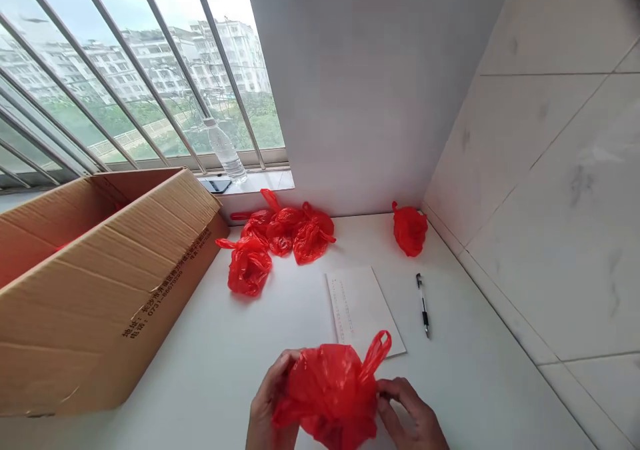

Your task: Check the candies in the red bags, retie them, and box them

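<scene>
A red plastic bag (pixel 333 387), bulging and with its loop handles sticking out, is held up close at the bottom of the head view. My left hand (pixel 273 397) wraps around its left side, fingers partly hidden behind the plastic. On the right side, my right hand (pixel 410 410) pinches the edge of the bag between thumb and fingers. What the bag contains cannot be seen. Just beyond it lies a white paper pad (pixel 365 307) with rows of small marks, its lower part covered by the bag.
A black-and-clear pen (pixel 423 307) lies right of the pad. Several red bags (pixel 283 230) sit along the wall, one more (pixel 410 230) in the far right corner. At left stands a large open cardboard box (pixel 115 290). A water bottle (pixel 226 150) and a phone (pixel 216 186) rest on the sill.
</scene>
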Tool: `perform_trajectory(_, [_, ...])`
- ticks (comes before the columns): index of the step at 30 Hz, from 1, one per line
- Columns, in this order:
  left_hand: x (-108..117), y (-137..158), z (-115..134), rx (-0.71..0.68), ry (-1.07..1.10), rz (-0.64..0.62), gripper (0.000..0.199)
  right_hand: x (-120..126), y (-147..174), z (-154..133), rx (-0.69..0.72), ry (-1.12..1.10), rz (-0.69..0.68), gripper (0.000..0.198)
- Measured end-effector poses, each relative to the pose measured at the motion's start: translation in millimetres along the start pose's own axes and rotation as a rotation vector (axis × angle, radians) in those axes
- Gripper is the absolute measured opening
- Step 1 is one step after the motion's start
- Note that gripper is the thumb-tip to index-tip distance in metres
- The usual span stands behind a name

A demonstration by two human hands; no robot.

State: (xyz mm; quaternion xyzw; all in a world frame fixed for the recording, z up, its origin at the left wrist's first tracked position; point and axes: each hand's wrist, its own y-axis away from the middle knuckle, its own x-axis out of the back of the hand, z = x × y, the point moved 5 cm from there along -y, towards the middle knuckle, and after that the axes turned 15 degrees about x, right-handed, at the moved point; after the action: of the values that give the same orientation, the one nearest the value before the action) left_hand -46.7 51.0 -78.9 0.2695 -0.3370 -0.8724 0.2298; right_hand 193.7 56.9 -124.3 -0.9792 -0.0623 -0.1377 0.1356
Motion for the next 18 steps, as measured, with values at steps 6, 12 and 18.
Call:
perform_trajectory(6, [64.0,29.3,-4.2,-0.406,-0.544,0.496,0.046,5.5,-19.4,-49.7,0.170,0.102,-0.284,0.020])
perform_trajectory(12, [16.2,56.2,-9.5,-0.785,-1.169,0.156,0.042,-19.8,-20.4,-54.3,0.271,0.140,-0.368,0.017])
perform_trajectory(18, [30.8,43.8,-1.5,-0.707,-0.997,0.268,0.015,17.3,-33.5,-62.7,0.114,0.147,-0.279,0.019])
